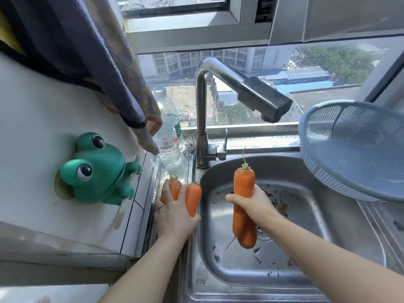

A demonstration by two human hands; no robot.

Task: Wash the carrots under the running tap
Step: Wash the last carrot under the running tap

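Clasped in the right hand (253, 204), long carrots (243, 184) hang over the steel sink (306, 215), while the left hand (175, 217) grips two short carrots (193, 197) at its left rim, tap (202, 106) and sunlit window (306, 68) behind it.

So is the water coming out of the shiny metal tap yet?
Not yet. No stream falls from the dark spout of the silver metal tap, and the steel sink basin below shows dirt specks, no flowing water.
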